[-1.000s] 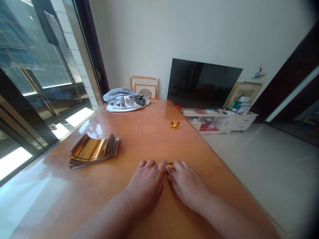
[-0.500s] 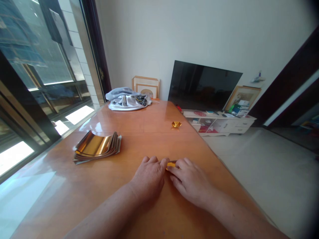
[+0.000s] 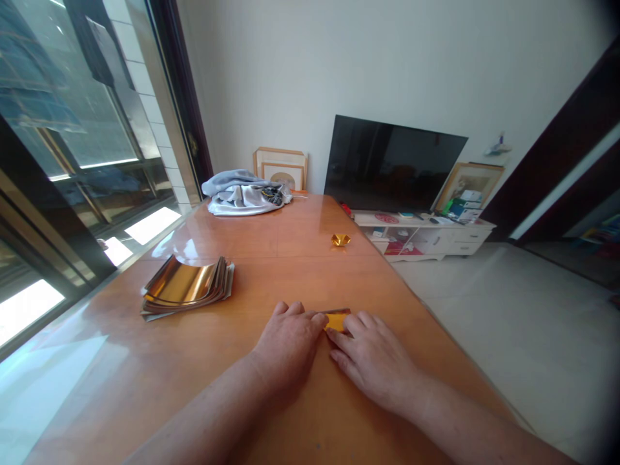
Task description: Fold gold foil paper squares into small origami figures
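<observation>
A small folded sheet of gold foil paper (image 3: 335,321) lies on the wooden table between my hands, partly covered by fingers. My left hand (image 3: 293,339) is closed on its left end, thumb and forefinger pressing it down. From the right, my right hand (image 3: 365,349) grips the lower right part with its fingertips. Farther up the table stands a folded gold foil piece (image 3: 341,240), shaped like a little ingot. To the left rests a curved stack of gold foil paper (image 3: 186,284).
The wooden table (image 3: 252,278) has its right edge close to my right forearm. A grey cloth bundle (image 3: 247,194) sits at the far end. Beyond are a television (image 3: 394,165) and a white low cabinet (image 3: 436,236). A glass door (image 3: 97,129) is on the left.
My right hand has shifted slightly right and down along the paper, leaving more of its gold surface and upper edge showing. My left hand keeps its hold. The camera view has shifted slightly.
</observation>
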Available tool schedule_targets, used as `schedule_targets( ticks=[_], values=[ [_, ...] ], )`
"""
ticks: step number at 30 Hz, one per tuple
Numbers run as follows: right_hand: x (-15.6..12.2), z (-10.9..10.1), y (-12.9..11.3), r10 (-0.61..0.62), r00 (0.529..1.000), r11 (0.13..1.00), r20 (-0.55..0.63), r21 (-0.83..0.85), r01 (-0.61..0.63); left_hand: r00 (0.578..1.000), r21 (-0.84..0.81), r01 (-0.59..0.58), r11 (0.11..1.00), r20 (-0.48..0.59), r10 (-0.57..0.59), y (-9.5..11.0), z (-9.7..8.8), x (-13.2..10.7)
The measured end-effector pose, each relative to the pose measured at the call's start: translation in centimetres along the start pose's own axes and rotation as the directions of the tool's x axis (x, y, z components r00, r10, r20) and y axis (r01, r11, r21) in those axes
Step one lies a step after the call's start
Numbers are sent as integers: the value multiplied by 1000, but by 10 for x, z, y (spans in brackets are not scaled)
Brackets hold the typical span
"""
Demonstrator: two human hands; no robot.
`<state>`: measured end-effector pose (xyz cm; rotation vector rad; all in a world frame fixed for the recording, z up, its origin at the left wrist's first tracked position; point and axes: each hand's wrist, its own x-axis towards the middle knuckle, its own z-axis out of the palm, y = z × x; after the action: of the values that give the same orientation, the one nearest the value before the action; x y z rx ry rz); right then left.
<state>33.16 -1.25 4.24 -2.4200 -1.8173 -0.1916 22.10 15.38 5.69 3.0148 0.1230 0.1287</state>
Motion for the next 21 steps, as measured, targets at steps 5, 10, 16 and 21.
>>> schedule_targets(
  ticks=[5,10,16,21],
  values=[
    [-9,0,4,11,1000,1000,23,-21,-11,998,-17,-63,998,1,63,-2,-1,-2],
    [-12,-1,3,13,999,999,31,-42,-12,996,35,-93,995,-3,93,-2,3,-4],
    [-11,-2,3,33,998,999,49,-35,-31,997,50,-74,996,-13,75,-5,1,-7],
    [-12,-4,1,53,997,999,56,-15,-52,999,84,-3,996,-44,7,-11,-4,-8]
  ],
)
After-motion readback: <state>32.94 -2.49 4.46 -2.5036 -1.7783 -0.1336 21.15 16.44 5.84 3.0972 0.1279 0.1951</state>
